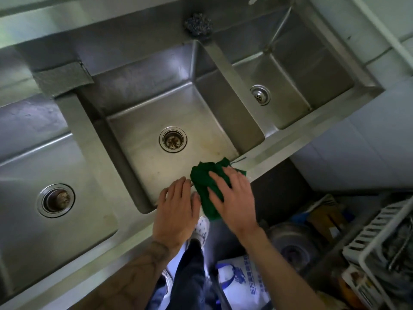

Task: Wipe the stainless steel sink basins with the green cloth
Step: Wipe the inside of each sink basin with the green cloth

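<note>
Pressing one green cloth (209, 186) beside three sink basins (143, 121), two hands.

Green cloth (206, 186): lay bunched over the middle basin's (178, 113) front rim.
Right hand (232, 198): pressed flat on the cloth, fingers spread.
Left hand (176, 209): rested open on the front rim, touching the cloth's left edge.
Steel scourer (197, 24): sat on the back ledge.
Drains: one showed in each of three basins.

Single head view, looking steeply down, close above sink (288, 151) front rim
</note>
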`<action>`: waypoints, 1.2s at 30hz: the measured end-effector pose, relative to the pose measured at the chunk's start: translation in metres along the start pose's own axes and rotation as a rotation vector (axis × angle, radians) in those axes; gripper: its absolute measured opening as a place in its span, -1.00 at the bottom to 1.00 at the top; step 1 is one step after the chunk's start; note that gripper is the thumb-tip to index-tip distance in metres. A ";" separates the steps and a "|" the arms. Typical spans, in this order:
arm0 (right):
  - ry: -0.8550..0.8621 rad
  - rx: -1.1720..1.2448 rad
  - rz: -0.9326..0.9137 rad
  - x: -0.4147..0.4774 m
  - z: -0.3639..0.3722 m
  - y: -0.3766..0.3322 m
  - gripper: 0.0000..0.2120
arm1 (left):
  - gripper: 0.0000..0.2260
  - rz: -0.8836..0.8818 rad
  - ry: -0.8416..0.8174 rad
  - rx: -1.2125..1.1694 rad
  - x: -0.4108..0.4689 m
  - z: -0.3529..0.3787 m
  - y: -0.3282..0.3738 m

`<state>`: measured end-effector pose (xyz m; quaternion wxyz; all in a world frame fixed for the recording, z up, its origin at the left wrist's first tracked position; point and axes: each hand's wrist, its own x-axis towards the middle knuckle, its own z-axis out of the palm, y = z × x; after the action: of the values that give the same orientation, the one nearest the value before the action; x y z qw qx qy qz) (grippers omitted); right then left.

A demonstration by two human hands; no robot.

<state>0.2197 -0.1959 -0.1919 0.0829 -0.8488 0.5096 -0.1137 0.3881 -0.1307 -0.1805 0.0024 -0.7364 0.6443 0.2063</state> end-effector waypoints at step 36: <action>0.141 0.002 0.259 0.004 0.008 -0.012 -0.63 | -0.71 -0.114 0.318 -0.131 -0.036 0.001 -0.034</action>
<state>0.2342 -0.1932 -0.1959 0.0619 -0.7657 0.6193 -0.1619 0.4172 -0.0909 -0.1791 -0.1356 -0.7936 0.5790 0.1284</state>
